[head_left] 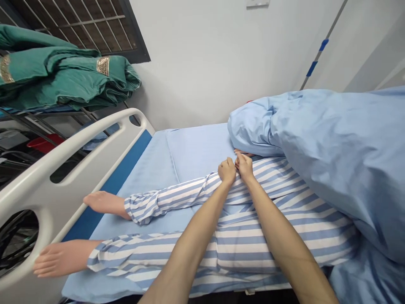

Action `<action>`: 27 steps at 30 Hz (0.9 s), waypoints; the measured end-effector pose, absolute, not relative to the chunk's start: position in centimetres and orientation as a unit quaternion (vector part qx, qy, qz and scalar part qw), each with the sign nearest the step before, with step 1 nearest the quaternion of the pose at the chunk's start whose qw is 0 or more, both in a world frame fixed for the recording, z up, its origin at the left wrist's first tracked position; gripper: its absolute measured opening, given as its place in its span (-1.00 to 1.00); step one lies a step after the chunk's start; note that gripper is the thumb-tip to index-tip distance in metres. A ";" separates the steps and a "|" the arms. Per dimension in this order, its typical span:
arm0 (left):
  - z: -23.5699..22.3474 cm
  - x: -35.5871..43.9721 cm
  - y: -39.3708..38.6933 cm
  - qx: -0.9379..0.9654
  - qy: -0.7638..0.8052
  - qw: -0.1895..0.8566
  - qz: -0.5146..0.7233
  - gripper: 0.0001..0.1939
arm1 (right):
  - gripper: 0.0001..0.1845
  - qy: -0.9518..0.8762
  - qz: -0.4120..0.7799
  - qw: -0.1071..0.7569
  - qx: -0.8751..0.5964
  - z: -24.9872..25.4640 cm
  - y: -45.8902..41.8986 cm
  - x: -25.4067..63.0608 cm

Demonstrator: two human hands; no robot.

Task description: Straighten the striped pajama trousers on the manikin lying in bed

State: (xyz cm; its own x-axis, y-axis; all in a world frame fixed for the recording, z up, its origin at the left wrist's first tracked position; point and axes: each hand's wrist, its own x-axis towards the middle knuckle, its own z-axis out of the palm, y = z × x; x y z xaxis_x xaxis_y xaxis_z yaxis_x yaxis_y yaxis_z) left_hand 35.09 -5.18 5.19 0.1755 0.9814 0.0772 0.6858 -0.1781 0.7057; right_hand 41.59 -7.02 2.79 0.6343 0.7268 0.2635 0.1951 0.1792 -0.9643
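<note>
Side by side over the knee area of the far leg are my two closed fists, my left hand (pixel 227 170) and my right hand (pixel 244 167). No object shows in either one. Beneath them runs the far leg of blue-and-white striped trousers (pixel 183 194), worn by a figure lying on its back. The nearer trouser leg (pixel 247 245) passes below my forearms. Two bare, smooth feet, the far one (pixel 106 202) and the near one (pixel 65 257), point toward the footboard. A light blue quilt (pixel 319 139), folded back, covers the upper body; fingertips of the figure peek out under its edge.
The bed has a light blue sheet (pixel 202 143) and a white plastic footboard (pixel 91 139) at the left. Beyond it, green padded covers (pixel 72 80) lie on a metal rack. A white wall (pixel 196 67) borders the far side, with a pole (pixel 319 50) at the right.
</note>
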 end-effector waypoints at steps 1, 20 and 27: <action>4.9 35.1 -5.4 0.728 0.583 0.255 0.254 -0.47 | -0.51 -0.378 0.198 0.668 -0.610 2.8 -7.0 41.6; 4.8 34.8 -6.2 0.753 0.569 0.251 0.216 -0.46 | -0.55 -0.489 0.081 0.457 -0.739 3.3 -8.7 44.2; 7.0 37.5 -6.0 0.763 0.529 0.251 0.276 -0.42 | -0.56 -0.422 0.171 0.627 -0.632 3.4 -8.2 45.5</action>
State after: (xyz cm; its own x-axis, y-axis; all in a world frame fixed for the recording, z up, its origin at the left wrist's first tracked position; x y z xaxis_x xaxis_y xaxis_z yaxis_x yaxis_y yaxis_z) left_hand 37.45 -6.01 7.04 0.2891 0.9447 0.1550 0.6678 -0.3150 0.6744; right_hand 45.46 -8.19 3.44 0.5849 0.7486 0.3123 0.3192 0.1416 -0.9371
